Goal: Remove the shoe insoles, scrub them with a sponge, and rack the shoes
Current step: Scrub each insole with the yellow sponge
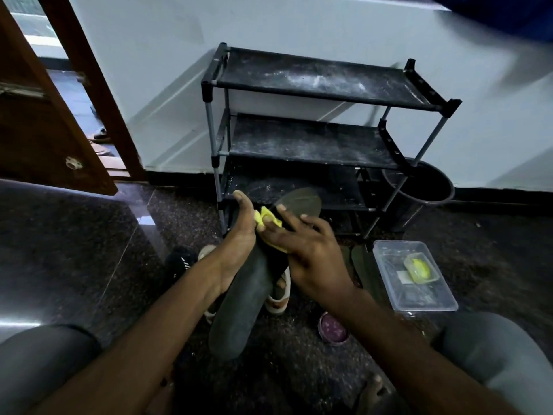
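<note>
Seen from above, seated low on a dark speckled stone floor (89,250), knees at both lower corners.

Holds up with the left hand (239,244) a long dark insole (248,301), tilted, toe end away and heel end toward the lap. Thumb straight up along its left edge; fingers hidden behind it, probably wrapped round the back.

Presses with the right hand (311,256) a crumpled yellow sponge (269,218) onto the insole's upper face, fingers spread and nearly straight, nothing pinched.

Matte and rubbery-looking, rounded at both ends.

Directly under the grip, a white-soled shoe (279,298), mostly covered by the insole. Left of the grip, a black shoe (179,262), partly behind the left forearm.

Just beyond the grip, a black three-shelf shoe rack (314,139) on grey metal posts, shelves streaked with pale dust, lowest shelf partly blocked by the raised toe end. Beside its right legs, a dark round bucket (425,187).

Right of the grip, a second insole (363,265) flat on the floor, then a clear plastic box (437,298) holding a yellow-green block (419,268). Below the right wrist, a small round tin (332,327) with purple inside.

Far left, an open brown wooden door (45,130).
</note>
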